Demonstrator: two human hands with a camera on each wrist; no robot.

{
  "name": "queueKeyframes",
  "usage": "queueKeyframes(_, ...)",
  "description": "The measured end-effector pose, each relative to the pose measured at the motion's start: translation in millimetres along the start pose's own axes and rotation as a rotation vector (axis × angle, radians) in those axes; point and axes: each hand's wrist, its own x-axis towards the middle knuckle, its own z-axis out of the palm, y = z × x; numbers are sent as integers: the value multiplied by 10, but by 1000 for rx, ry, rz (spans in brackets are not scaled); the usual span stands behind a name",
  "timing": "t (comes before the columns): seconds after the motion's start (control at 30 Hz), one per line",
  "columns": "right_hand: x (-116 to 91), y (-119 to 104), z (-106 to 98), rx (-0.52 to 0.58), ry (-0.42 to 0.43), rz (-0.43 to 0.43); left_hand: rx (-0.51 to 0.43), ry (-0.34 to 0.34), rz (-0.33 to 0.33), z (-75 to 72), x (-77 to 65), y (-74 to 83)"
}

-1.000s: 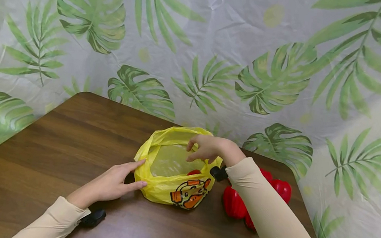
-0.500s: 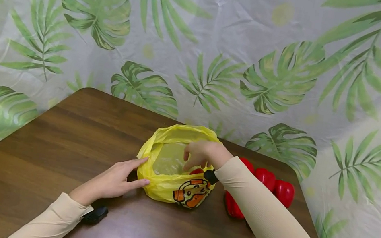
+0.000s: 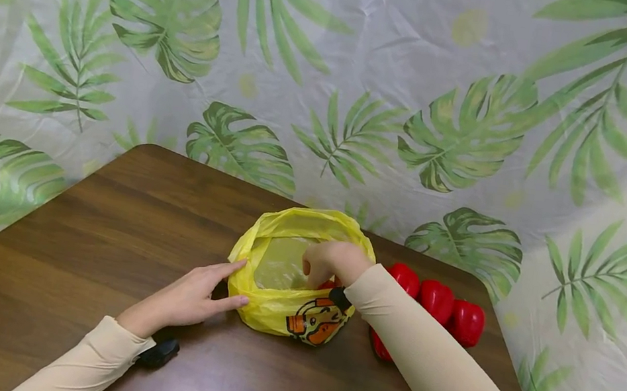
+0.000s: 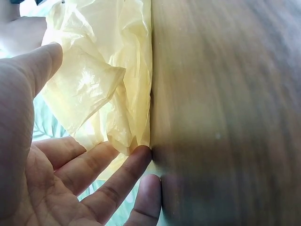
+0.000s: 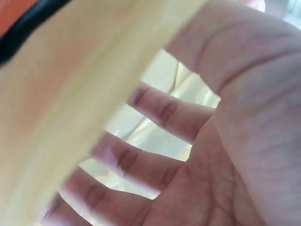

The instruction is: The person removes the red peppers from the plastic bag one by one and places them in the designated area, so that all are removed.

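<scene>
A yellow plastic bag (image 3: 267, 312) with an orange-and-black cartoon print stands on the table, its mouth spread wide. My left hand (image 3: 185, 294) touches the bag's left side with fingers and thumb extended; in the left wrist view the fingers (image 4: 113, 188) lie against the crinkled film. Inside the mouth, towards the right, my right hand (image 3: 334, 262) reaches down. Its fingers (image 5: 174, 115) look spread and loosely bent in the right wrist view, with their tips partly hidden by the bag wall. Part of a red item (image 3: 327, 285) shows inside the bag beside this hand.
Several red bell peppers (image 3: 436, 301) lie on the table to the right of the bag, partly covered by the right sleeve (image 3: 419, 344). The brown wooden table (image 3: 104, 226) ends at a leaf-patterned curtain (image 3: 370, 50) behind.
My right hand has moved down deeper into the bag from above its mouth. The left hand stays at the bag's left side. The head view has shifted slightly.
</scene>
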Motion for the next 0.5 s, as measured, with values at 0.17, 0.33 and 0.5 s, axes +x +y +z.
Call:
queueKeyframes(0.17, 36, -50, 15, -14, 15, -7, -2, 1, -3, 3, -5, 5)
queueKeyframes(0.33, 60, -57, 6, -14, 38, 12, 1, 3, -4, -3, -5, 10)
queueKeyframes(0.5, 66, -33, -33, 15, 25, 13, 4, 0, -3, -4, -1, 17)
